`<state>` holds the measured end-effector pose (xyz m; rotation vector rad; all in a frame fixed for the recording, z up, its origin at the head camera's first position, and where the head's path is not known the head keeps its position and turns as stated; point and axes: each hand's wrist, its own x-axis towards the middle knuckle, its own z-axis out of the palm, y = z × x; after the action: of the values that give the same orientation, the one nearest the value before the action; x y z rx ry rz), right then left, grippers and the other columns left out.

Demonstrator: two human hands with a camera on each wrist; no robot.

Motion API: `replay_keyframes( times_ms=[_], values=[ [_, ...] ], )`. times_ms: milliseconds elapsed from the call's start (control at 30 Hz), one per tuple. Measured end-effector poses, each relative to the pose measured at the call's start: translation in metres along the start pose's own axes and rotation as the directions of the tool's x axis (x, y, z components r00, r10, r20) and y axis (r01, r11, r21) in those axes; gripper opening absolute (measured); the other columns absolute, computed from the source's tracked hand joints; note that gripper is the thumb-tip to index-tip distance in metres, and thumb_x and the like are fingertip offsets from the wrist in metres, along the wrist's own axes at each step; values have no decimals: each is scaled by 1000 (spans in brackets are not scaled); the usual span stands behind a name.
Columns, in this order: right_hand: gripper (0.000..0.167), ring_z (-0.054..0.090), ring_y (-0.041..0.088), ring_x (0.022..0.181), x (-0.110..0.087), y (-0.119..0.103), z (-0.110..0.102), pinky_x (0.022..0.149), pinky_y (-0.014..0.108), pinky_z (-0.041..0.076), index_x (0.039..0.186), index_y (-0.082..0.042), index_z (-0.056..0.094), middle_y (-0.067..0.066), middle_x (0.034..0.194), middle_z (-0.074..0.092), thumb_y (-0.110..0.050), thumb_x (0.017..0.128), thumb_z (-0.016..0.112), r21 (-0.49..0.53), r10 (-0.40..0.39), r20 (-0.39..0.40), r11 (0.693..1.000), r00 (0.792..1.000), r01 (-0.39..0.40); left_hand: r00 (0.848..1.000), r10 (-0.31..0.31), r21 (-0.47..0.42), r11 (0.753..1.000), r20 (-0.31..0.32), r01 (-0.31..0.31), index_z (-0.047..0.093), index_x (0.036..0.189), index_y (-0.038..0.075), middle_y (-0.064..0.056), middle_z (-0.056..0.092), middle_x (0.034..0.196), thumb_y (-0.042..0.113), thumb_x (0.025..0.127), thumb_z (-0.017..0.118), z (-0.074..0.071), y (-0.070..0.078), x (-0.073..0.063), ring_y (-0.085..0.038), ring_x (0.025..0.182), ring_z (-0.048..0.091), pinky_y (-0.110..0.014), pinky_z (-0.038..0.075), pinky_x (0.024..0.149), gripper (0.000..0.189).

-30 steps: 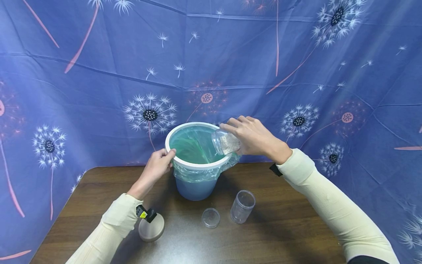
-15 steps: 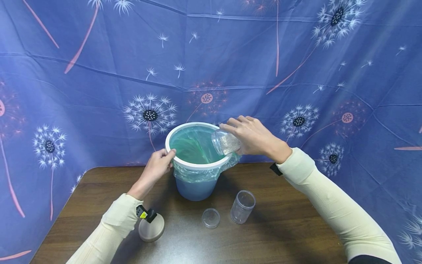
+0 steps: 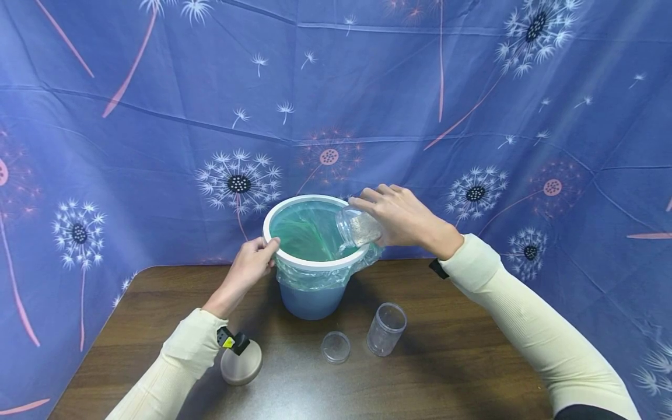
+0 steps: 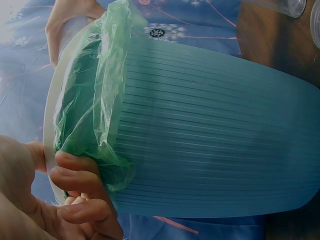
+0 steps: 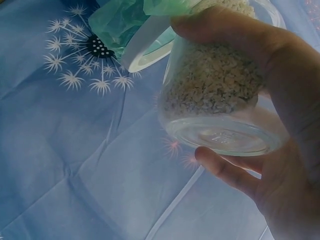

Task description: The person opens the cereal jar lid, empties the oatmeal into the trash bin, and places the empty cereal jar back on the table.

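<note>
My right hand [image 3: 401, 219] grips a clear jar [image 5: 225, 135] tilted with its mouth over the right side of a trash can [image 3: 310, 300]. Pale flakes [image 5: 215, 75] lie inside the jar. The can is blue and ribbed, with a white rim [image 3: 315, 265] and a green plastic bag [image 4: 112, 75] lining it and folded over the outside. At the left of the rim, my left hand [image 3: 249, 265] pinches it, thumb on top and fingers curled beneath, touching the bag. The bottom of the can is hidden from the head view.
On the wooden table [image 3: 446, 361], an upright clear canister [image 3: 386, 329] stands in front of the can, right of a small clear lid [image 3: 335, 347]. A round beige lid-like disc [image 3: 241, 363] lies by my left wrist. Behind hangs a blue dandelion-print cloth [image 3: 367, 87].
The jar stays tilted over the can; some flakes now show near its mouth, lower than before. Both hands have hardly moved.
</note>
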<state>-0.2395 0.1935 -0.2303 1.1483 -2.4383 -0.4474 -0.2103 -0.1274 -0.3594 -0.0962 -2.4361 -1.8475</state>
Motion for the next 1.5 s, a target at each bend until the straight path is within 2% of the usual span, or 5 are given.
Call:
replay_keyframes(
  times_ms=[667,1067,1500],
  values=[
    [98,63,38,107,1,0,-1,87,51,58,152,-13,59,13,133,63,-35,66,101,-22,-7,16,1000,1000,8,1000,-2,-1,1000,3,2,53,80,11,0,56,72,36,108,61,0,1,0,-10,61,48,-24,39,58,39],
    [104,64,40,110,3,0,-2,93,53,57,152,-7,53,14,135,65,-40,66,100,-16,3,32,1000,999,-2,1000,-5,-3,1000,6,5,53,79,11,0,55,71,35,108,60,0,1,0,-10,62,48,-24,38,57,39],
    [101,65,38,100,1,1,2,88,52,57,144,-7,58,13,128,64,-38,60,103,1,-18,-46,1000,999,18,1000,-1,-15,1000,0,1,53,79,11,1,55,70,30,109,59,1,0,1,-10,62,47,-23,37,56,37]
  ],
)
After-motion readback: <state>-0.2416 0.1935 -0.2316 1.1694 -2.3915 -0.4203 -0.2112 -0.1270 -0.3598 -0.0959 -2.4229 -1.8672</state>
